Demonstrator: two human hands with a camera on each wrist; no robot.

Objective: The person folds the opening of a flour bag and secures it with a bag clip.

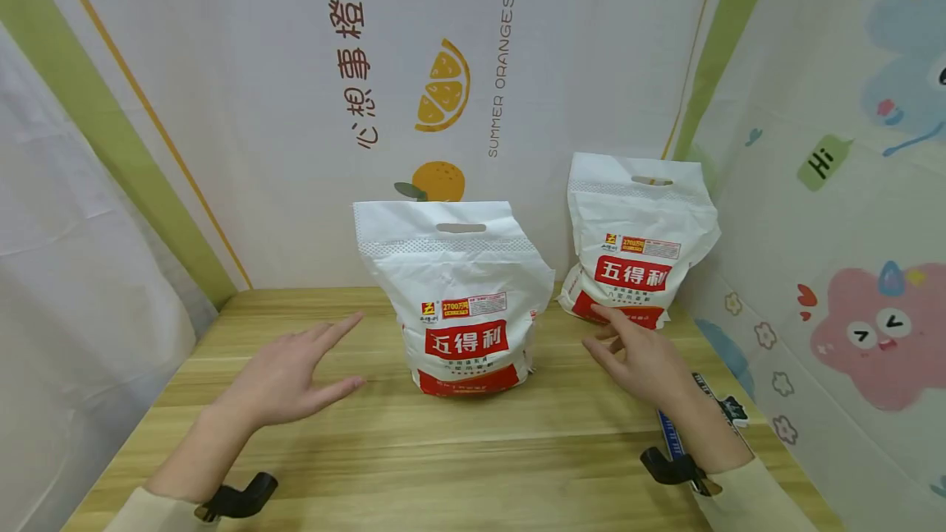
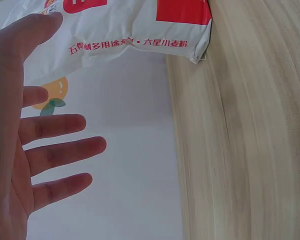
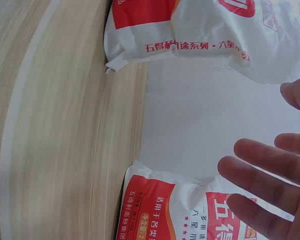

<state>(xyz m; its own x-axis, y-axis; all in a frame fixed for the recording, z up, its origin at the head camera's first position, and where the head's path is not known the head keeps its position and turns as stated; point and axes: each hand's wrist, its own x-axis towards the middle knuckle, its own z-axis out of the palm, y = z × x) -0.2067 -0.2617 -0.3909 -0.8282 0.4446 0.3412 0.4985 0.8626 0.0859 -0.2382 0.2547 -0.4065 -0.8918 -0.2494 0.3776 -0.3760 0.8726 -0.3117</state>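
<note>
Two white flour bags with red labels and cut-out handles stand on the wooden table. The nearer flour bag point(image 1: 473, 310) is at the middle of the head view; the other flour bag point(image 1: 636, 245) stands farther back on the right. My left hand point(image 1: 288, 376) is held to the left of the nearer bag, fingers extended and apart from it. On the other side, my right hand point(image 1: 643, 355) overlaps the lower front of the farther bag in the head view. In the right wrist view its fingers point(image 3: 262, 170) are spread and hold nothing.
The wooden table point(image 1: 355, 466) ends at a white curtain point(image 1: 296, 171) printed with oranges behind, and a patterned cloth point(image 1: 813, 212) hangs at the right. A blue and black strip-like object point(image 1: 668, 432) lies partly under my right forearm.
</note>
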